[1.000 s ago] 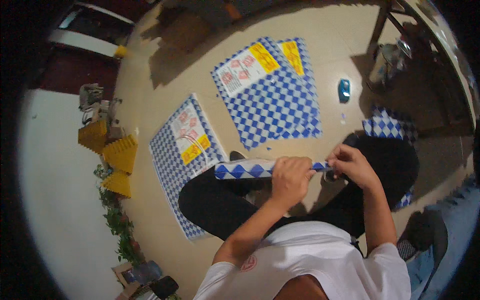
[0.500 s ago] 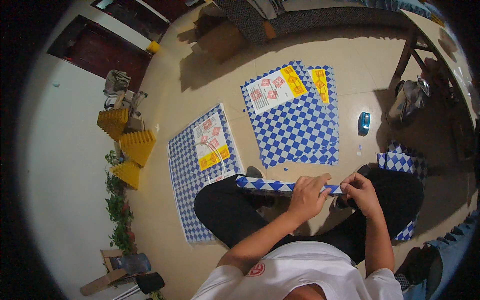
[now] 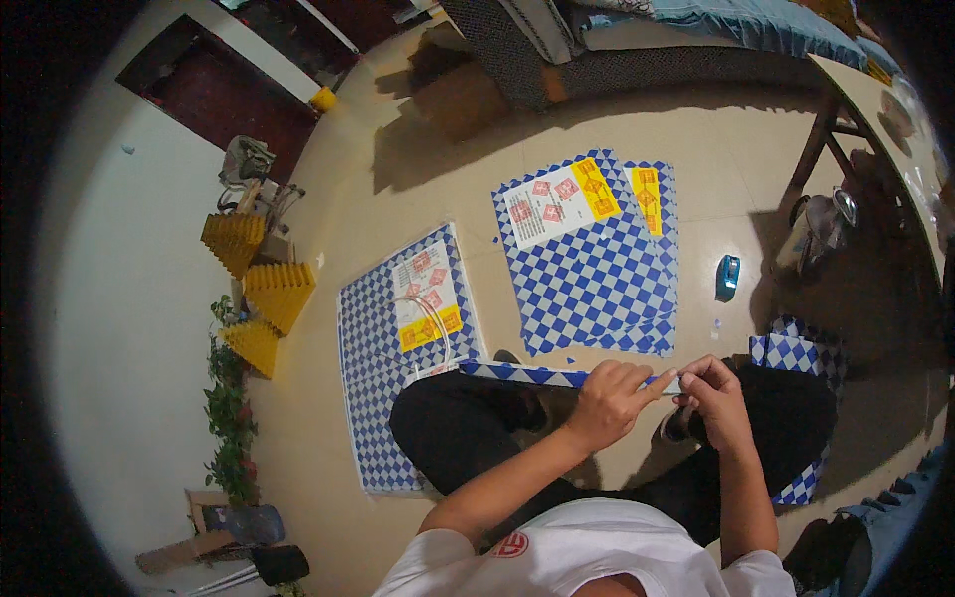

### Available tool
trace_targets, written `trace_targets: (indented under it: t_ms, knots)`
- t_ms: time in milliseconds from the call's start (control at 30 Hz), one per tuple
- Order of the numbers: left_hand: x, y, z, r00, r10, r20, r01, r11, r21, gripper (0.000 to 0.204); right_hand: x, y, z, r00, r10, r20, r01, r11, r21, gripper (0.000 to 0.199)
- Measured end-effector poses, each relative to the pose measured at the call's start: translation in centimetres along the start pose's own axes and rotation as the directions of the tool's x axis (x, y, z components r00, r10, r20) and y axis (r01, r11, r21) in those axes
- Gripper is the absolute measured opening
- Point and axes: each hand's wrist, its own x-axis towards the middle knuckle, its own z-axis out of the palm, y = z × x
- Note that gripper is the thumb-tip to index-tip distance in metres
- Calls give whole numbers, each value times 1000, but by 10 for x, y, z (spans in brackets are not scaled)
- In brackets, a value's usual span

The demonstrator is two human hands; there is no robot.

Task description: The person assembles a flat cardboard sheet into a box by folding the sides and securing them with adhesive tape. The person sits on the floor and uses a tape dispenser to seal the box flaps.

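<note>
A long, narrow strip in blue-and-white checks lies across my lap, its left end by my left knee. My left hand is closed over it toward the right end, with the index finger stretched along it. At that end, the thumb and fingers of my right hand pinch the tip; my fingers hide the exact grip. Just ahead on the floor are two overlapping checkered sheets with white and yellow printed panels. A checkered flat stack with pale cord handles lies beside my left knee.
A small turquoise tape dispenser stands on the floor ahead to the right, near a metal kettle. More checkered pieces lie by my right knee. Yellow ridged triangular pieces and plants line the left wall.
The view has shifted slightly, so the floor things sit lower. My left index finger now reaches farther along the strip toward my right hand, which keeps pinching the end.
</note>
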Motion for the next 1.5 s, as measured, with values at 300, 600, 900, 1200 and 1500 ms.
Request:
trace_targets:
  t_ms: [300, 600, 900, 1200, 1500]
  knots:
    - [-9, -45, 21, 999, -17, 45, 19, 999, -41, 44, 32, 33, 10, 989, 122, -79, -106, 978, 180, 11]
    - [-17, -48, 15, 994, -104, 22, 105, 994, -39, 37, 39, 32, 26, 986, 152, -71, -136, 972, 192, 13]
    - [-13, -50, 23, 984, -168, 52, 172, 982, -83, 31, 50, 36, 21, 993, 116, 8, -116, 983, 142, 22]
    - [0, -43, 13, 986, -153, 71, 159, 983, -92, 31, 42, 43, 16, 992, 126, 26, -127, 931, 342, 16]
    - [-3, -48, 15, 988, -147, 57, 152, 982, -110, 31, 46, 41, 18, 993, 115, 8, -113, 961, 254, 15]
